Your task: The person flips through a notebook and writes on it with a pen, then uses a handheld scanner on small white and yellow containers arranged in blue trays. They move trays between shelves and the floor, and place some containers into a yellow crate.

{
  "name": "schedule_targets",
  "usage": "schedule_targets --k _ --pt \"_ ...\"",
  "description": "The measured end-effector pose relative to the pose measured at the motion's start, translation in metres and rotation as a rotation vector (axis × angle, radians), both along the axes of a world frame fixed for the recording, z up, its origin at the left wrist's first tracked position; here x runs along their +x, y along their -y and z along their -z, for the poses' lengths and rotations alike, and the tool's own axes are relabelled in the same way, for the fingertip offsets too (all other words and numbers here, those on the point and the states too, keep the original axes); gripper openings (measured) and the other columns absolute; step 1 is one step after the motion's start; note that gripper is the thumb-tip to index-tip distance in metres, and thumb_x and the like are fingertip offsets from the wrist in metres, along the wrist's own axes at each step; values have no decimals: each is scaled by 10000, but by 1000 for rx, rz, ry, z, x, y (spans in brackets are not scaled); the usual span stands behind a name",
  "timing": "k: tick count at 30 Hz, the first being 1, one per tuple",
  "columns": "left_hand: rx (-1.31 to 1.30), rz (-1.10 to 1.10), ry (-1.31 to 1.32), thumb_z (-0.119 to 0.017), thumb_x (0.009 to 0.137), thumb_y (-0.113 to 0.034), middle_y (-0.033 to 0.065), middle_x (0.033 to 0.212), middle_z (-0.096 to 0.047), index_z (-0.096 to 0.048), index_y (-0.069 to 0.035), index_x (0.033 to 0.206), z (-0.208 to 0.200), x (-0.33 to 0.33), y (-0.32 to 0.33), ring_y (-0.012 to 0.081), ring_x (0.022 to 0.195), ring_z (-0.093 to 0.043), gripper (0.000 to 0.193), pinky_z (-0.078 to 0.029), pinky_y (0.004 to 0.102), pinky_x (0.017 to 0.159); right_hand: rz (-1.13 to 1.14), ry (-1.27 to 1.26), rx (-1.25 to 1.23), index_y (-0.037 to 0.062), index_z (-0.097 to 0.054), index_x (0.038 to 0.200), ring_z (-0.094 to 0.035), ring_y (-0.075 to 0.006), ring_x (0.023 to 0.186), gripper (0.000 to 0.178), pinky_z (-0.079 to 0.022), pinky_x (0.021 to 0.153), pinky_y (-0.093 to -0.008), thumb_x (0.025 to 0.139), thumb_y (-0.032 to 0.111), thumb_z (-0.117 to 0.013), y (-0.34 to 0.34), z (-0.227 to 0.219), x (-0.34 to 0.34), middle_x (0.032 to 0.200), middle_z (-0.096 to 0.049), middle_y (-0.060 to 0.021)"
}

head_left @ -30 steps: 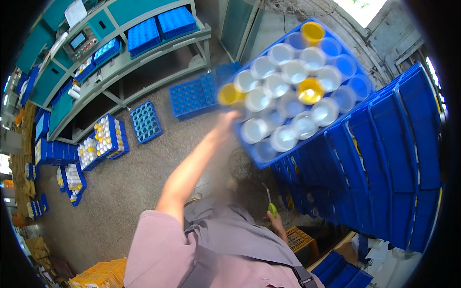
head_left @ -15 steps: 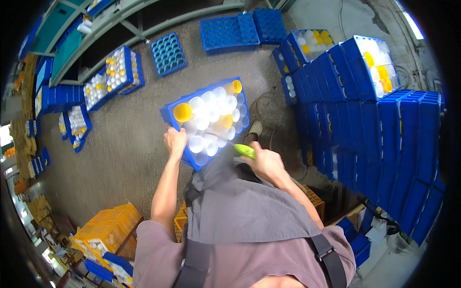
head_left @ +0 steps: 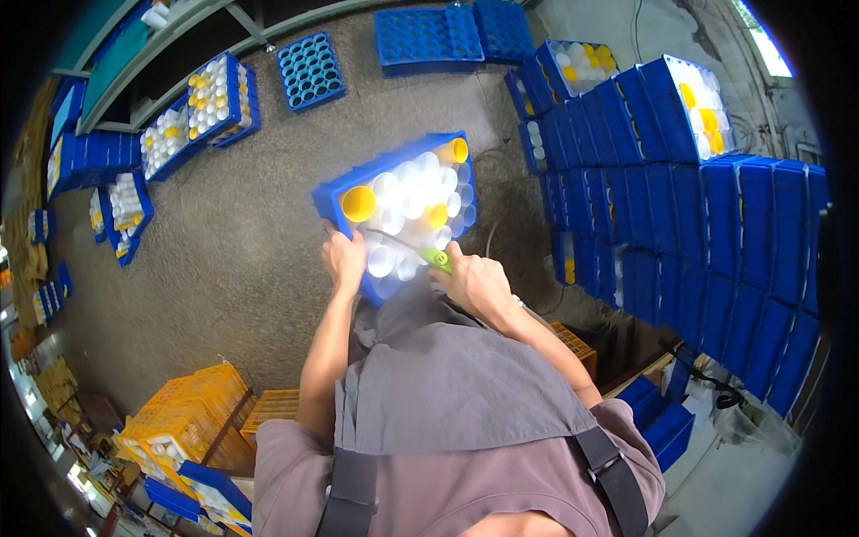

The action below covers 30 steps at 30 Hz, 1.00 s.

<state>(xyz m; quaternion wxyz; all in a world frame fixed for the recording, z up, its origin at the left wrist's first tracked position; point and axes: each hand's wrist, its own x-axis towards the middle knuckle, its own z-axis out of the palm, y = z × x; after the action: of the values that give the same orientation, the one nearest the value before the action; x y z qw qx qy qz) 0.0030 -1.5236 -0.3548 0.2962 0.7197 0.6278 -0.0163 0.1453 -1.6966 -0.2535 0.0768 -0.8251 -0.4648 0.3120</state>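
Note:
In front of me is a blue plastic crate (head_left: 329, 206), tilted, filled with several translucent white tubes (head_left: 381, 261) and a few yellow tubes (head_left: 358, 204), their round ends facing me. My left hand (head_left: 344, 259) is closed on the crate's left edge. My right hand (head_left: 479, 285) grips the green handle of a tool (head_left: 436, 259) over the crate's near side. A thin, dark, slightly curved metal shaft runs from that handle across the tubes toward my left hand. Glare washes out the middle tubes, and I cannot make out the shaft's tip clearly.
Tall stacks of blue crates (head_left: 662, 215) stand at the right. Blue crates of tubes (head_left: 210, 98) lie at the far left, beside a metal frame (head_left: 206, 22). A blue grid tray (head_left: 310, 72) rests on the floor farther off. Yellow crates (head_left: 188, 412) are at the near left.
My right hand has moved slightly left with the green-handled tool, whose shaft now reaches closer to my left hand. In view, the crate and my left hand sit a little farther right.

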Motion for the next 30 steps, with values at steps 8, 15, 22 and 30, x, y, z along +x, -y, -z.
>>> schedule_targets --k 8,15,22,30 --pt "-26 -51 74 -632 801 -229 295 899 -667 -639 69 967 10 -23 33 455 913 -646 341 -492 507 821 212 129 -16 18 -512 967 -658 -427 699 400 -523 607 -505 882 391 -631 81 18 58 719 -654 -254" --pt "35 -91 172 -658 780 -250 296 774 -656 -650 88 786 13 -48 62 449 796 -663 338 -489 501 733 413 212 -32 -12 -570 1054 -672 -413 845 462 -534 733 -481 877 411 -623 128 39 138 854 -681 -258" --pt "64 -114 250 -659 797 -229 288 771 -658 -647 88 806 0 -59 95 429 798 -669 318 -481 488 723 350 152 71 -11 -569 1070 -660 -417 903 466 -521 781 -476 884 415 -603 117 28 174 905 -674 -279" --pt "131 -154 156 -638 797 -255 308 775 -644 -653 84 812 -18 -54 118 442 823 -660 340 -479 501 736 219 67 135 -10 -569 1073 -659 -425 896 478 -518 778 -491 888 429 -601 115 7 153 914 -674 -275"
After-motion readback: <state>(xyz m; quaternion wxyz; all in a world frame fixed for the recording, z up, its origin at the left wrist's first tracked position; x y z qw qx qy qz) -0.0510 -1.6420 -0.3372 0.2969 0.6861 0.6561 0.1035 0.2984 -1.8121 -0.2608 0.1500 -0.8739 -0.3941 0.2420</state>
